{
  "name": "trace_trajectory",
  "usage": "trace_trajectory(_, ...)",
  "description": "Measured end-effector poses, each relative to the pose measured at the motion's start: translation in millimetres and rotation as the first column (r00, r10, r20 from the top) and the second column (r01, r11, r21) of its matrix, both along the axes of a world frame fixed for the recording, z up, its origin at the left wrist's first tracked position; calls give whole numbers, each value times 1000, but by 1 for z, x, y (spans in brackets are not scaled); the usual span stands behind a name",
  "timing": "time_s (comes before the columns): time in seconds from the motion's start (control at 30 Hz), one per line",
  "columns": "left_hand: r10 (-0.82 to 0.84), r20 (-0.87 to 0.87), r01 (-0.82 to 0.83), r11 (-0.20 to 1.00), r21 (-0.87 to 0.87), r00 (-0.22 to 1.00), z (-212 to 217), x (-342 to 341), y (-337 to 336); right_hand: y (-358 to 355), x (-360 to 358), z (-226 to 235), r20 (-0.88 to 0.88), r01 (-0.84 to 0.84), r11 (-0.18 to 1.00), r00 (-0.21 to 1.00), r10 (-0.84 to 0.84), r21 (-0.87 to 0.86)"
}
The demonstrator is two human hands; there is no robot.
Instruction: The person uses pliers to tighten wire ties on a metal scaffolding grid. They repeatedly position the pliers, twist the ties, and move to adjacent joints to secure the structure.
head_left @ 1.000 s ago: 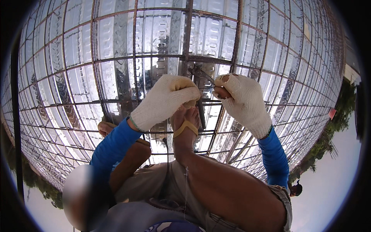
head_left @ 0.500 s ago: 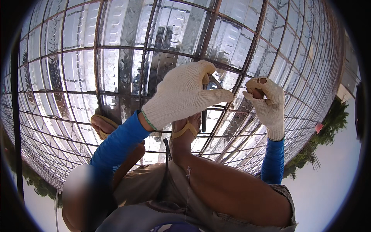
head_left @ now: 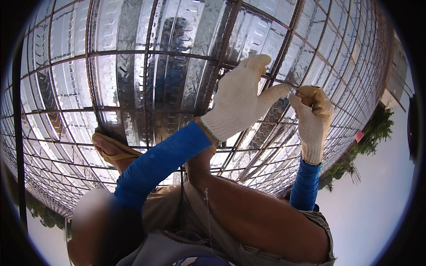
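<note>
Left hand (head_left: 242,95) has shifted rightward, its grip I cannot tell; right hand (head_left: 315,104) pinches wire (head_left: 293,87).

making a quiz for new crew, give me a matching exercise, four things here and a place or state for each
1. left hand in white knitted glove
2. right hand in white knitted glove
3. tan-strapped sandal
4. grid of rust-brown steel bars

a. over ribbed silvery metal sheeting
b. worn on a foot
c. thumb stretched toward other hand
d. thumb and fingertips drawn together

Pairs: 1-c, 2-d, 3-b, 4-a
</note>
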State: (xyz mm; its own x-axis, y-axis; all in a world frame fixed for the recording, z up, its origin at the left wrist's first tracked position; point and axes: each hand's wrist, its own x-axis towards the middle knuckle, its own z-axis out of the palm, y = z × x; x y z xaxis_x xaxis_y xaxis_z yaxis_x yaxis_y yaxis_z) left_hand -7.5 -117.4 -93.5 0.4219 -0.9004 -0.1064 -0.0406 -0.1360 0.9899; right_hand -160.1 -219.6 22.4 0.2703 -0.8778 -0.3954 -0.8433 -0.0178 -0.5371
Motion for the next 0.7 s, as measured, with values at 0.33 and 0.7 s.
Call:
trace_trajectory(0.33,5,-761,18,1000,21,649,11,-1,-13,5,6,6,3,67,995,998,-67,71)
trace_trajectory(0.7,-154,-937,-126,971,-201,314,17,2,-2,36,37,39,-162,-446,761,892,422,-471)
